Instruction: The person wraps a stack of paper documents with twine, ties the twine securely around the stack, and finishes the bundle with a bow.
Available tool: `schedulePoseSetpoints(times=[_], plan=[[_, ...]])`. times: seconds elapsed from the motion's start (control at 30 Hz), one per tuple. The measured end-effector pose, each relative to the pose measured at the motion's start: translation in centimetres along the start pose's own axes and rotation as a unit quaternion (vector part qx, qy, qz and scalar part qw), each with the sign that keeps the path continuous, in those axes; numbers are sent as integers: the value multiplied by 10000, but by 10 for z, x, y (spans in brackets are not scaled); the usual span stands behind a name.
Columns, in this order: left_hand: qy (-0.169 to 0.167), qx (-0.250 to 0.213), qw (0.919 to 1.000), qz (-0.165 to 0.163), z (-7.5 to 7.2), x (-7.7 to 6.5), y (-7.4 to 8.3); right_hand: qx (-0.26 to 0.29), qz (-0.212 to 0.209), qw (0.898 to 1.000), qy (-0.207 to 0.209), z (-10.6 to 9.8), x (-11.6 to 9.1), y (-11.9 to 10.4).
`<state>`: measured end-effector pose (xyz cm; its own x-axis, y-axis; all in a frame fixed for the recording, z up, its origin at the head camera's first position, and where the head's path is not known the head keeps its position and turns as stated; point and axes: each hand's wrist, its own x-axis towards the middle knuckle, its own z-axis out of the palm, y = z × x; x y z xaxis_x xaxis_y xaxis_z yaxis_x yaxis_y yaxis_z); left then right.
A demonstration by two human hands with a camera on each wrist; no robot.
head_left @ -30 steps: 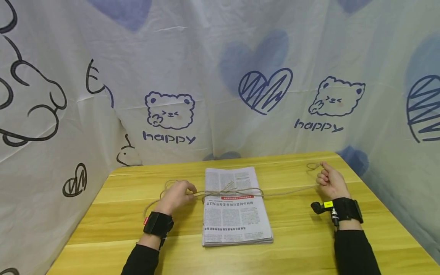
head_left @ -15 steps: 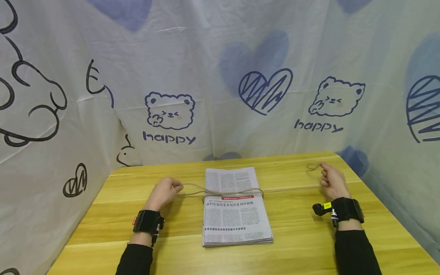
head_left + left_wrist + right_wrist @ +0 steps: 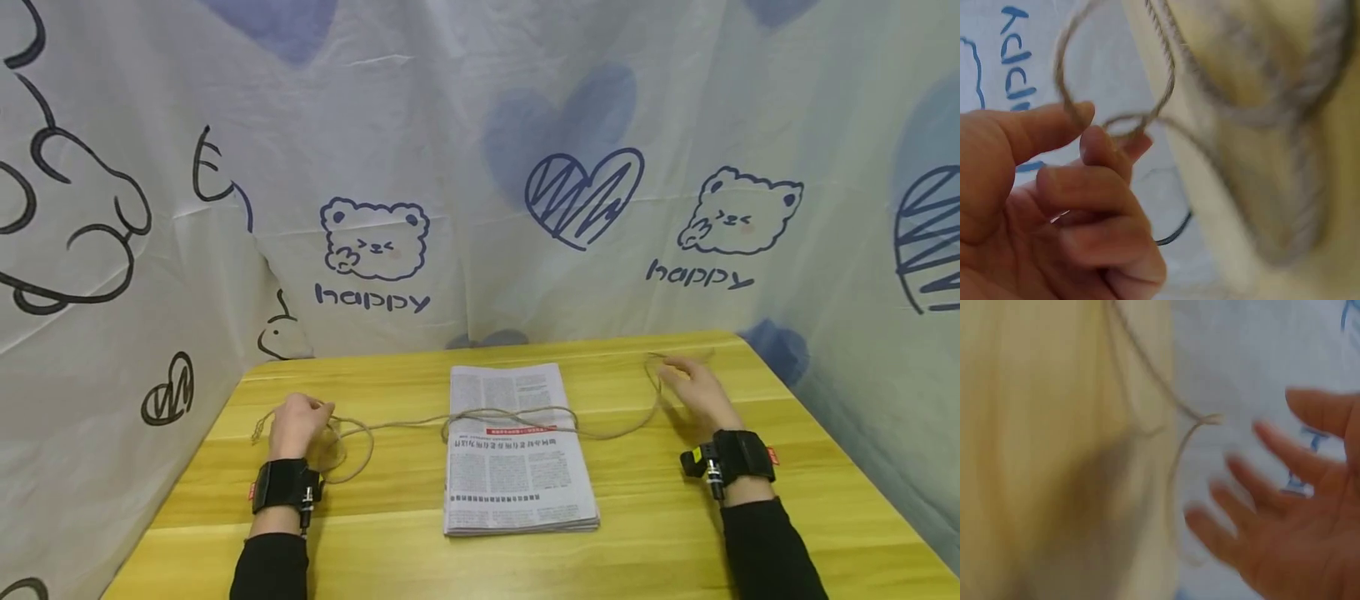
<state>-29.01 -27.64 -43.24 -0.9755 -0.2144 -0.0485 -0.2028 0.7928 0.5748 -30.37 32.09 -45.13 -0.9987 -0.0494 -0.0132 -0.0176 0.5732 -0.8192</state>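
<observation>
A stack of folded newspapers [image 3: 517, 492] lies on the table, with beige twine [image 3: 408, 423] crossing its upper half. A loop at the middle of the twine rests on the paper. Left of the stack, my left hand [image 3: 296, 427] pinches the twine between thumb and fingertips, and loose loops hang beside it. The left wrist view shows this twine [image 3: 1059, 69] held at the fingertips. My right hand [image 3: 699, 393], right of the stack, has its fingers spread. In the right wrist view, the other twine end [image 3: 1157, 375] stands apart from those fingers.
The yellow wood-patterned table [image 3: 637, 517] reaches back to a white printed curtain [image 3: 465, 167], which also hangs at both sides. Black straps with small cameras sit on both wrists.
My left hand has moved further left, drawing the twine along. My right hand has let go of its end, and that stretch has gone from taut to slack. The head view has shifted slightly.
</observation>
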Motion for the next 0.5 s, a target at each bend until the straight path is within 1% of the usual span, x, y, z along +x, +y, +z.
schedulePoseSetpoints(times=[0.07,0.1,0.17,0.2,0.23,0.27,0.3,0.33,0.37,0.43,0.5], plan=[[245,258,9994,21,1,-2,8,-467,-444,9978,-129,12,-1,-12],[413,371,9984,64,1,-4,13,-633,-726,9949,-314,19,-1,-17],[718,534,9958,208,2,-7,24,-795,-1093,9872,-844,36,-2,-30],[836,562,9943,355,3,-9,30,-859,-1259,9820,-1117,45,-2,-36],[873,549,9932,535,4,-10,37,-938,-1403,9757,-1394,53,-3,-42],[786,513,9929,735,7,-11,43,-1027,-1546,9696,-1597,62,-4,-47],[610,513,9922,962,10,-13,50,-1103,-1592,9656,-1733,70,-5,-52],[366,489,9909,1202,15,-14,57,-1186,-1578,9638,-1790,78,-7,-57],[97,452,9879,1482,21,-15,65,-1291,-1623,9618,-1787,85,-8,-61],[-436,451,9776,2010,34,-18,79,-1579,-1756,9574,-1664,98,-10,-67],[-858,504,9638,2474,49,-23,91,-1786,-1743,9569,-1487,109,-12,-71]])
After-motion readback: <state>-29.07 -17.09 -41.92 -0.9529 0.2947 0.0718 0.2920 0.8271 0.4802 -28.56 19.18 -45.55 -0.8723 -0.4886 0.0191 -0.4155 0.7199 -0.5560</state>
